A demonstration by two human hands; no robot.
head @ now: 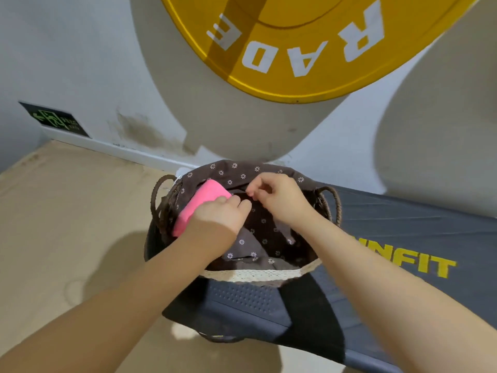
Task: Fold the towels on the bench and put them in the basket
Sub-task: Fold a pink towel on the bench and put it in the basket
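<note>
Two hands (pixel 219 215) (pixel 279 196), one pink towel (pixel 200 204), one basket (pixel 258 274)

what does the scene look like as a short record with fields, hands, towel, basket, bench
left hand: left hand rests on the folded pink towel, fingers curled over its edge
right hand: right hand pinches something small at the basket liner; what it is cannot be told
towel: pink, folded, inside the basket at its left side
basket: woven basket with loop handles, brown flowered liner and lace trim, standing on the bench
bench: dark padded bench with yellow lettering
background: yellow weight plate against the wall
</note>
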